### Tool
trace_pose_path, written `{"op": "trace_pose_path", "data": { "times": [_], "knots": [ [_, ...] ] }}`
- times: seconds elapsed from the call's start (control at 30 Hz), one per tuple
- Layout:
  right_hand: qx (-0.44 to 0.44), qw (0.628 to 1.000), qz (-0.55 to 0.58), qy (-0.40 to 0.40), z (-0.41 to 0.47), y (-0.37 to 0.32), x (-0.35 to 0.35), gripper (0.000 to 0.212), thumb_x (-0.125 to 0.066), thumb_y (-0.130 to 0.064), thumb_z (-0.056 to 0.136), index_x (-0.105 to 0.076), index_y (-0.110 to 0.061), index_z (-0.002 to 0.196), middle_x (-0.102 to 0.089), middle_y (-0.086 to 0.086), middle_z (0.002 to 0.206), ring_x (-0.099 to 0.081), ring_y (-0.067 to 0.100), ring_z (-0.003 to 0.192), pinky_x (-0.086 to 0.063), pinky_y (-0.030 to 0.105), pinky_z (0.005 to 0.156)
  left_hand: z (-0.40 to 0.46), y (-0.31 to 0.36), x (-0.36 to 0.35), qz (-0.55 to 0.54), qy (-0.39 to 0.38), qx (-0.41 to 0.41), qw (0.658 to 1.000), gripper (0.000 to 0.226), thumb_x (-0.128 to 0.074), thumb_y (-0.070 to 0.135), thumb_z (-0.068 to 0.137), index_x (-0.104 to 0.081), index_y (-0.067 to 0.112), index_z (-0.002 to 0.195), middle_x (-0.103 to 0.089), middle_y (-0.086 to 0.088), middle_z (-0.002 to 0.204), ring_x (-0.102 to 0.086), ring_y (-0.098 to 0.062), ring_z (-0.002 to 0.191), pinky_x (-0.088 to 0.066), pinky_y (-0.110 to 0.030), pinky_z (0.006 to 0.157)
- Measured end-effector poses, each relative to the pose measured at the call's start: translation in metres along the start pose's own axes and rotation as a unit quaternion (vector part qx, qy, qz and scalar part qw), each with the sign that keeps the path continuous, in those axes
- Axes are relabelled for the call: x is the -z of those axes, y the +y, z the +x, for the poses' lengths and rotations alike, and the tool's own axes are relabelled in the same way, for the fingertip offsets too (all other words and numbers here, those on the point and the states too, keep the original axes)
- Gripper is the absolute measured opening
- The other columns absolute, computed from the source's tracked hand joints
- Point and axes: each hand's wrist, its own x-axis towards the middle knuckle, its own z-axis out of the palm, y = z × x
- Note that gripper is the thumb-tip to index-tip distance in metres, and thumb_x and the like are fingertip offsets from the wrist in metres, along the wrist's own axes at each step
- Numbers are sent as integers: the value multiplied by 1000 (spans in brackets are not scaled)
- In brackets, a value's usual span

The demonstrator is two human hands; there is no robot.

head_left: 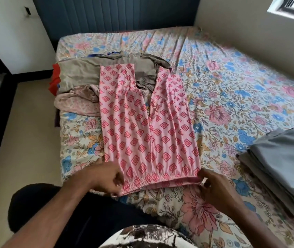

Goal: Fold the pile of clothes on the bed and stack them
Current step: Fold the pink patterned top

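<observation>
Carefully: your left hand (105,178) and right hand (214,185) each pinch the pink trousers (148,126) waistband; leg ends at 12 o'clock overlap the unfolded pile (81,79), likely snagging.

The pink diamond-print cotton trousers (148,126) lie mid-bed (232,72), legs reaching onto the unfolded clothes pile (81,77) behind-left. The folded grey stack (282,161) sits right.

Both forearms bare to the frame edge; no sleeves, watch or rings seen on left hand (106,178) or right hand (216,187). Dark trousers (81,208), probably black. Top (146,237) patterned white, black and brown; print blurred.
</observation>
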Motion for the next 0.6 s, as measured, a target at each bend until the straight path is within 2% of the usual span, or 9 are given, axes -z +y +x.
{"op": "trace_pose_path", "data": {
  "times": [0.07, 0.1, 0.17, 0.27, 0.43, 0.53, 0.6],
  "knots": [
    [-31, 996, 68, 39, -1, 2, -2, 38, -75, -10, 90, -57, -36, 110, -66, -19, 100, -67, -4, 76, -56, 18, 63, 9, 18, 8, -93, 10, -22, 995, 33, -74, 41, 87, -70, 33, 118, -67, 14, 110, -58, 3, 94, -44, -21, 83],
    [-35, 995, 85, 48, -2, 2, -2, 43, -75, -9, 89, -58, -38, 115, -66, -19, 100, -67, -5, 78, -56, 17, 62, 13, 29, 8, -123, 26, -31, 992, 29, -72, 37, 90, -70, 30, 118, -69, 11, 113, -59, 3, 93, -46, -19, 81],
    [-16, 994, 88, 57, 1, 2, -2, 41, -74, -6, 88, -65, -36, 114, -61, -24, 104, -65, -6, 85, -57, 17, 68, 22, 52, 5, -160, 63, -32, 985, 22, -67, 30, 96, -71, 25, 117, -69, 7, 118, -61, -1, 95, -49, -24, 89],
    [-3, 992, 97, 75, 8, 1, 0, 33, -75, -2, 86, -76, -34, 96, -54, -25, 113, -63, -1, 92, -53, 16, 72, 33, 78, -14, -188, 98, -34, 977, 22, -63, 25, 98, -69, 23, 120, -67, 3, 124, -60, -5, 99, -49, -30, 101],
    [-28, 951, 266, 153, 32, -14, 2, 42, -72, 6, 87, -78, -35, 82, -61, -10, 113, -67, 6, 93, -59, 23, 71, 33, 100, -51, -149, 177, -8, 973, 33, -59, 31, 100, -60, 29, 132, -55, 6, 133, -52, -11, 119, -36, -45, 116],
    [12, 918, 375, 125, 47, -37, 1, 57, -67, 17, 86, -80, -38, 77, -68, -12, 105, -70, 16, 97, -60, 27, 77, 26, 104, -60, -119, 187, -6, 975, 33, -60, 27, 99, -60, 29, 132, -50, 6, 129, -46, -12, 121, -28, -42, 117],
    [82, 927, 357, 87, 61, -56, -3, 61, -68, 22, 82, -80, -38, 79, -69, -13, 104, -69, 14, 100, -59, 26, 80, 23, 100, -59, -150, 182, -13, 972, 28, -64, 21, 96, -65, 23, 123, -52, 5, 121, -52, -15, 114, -40, -36, 109]
  ]
}}
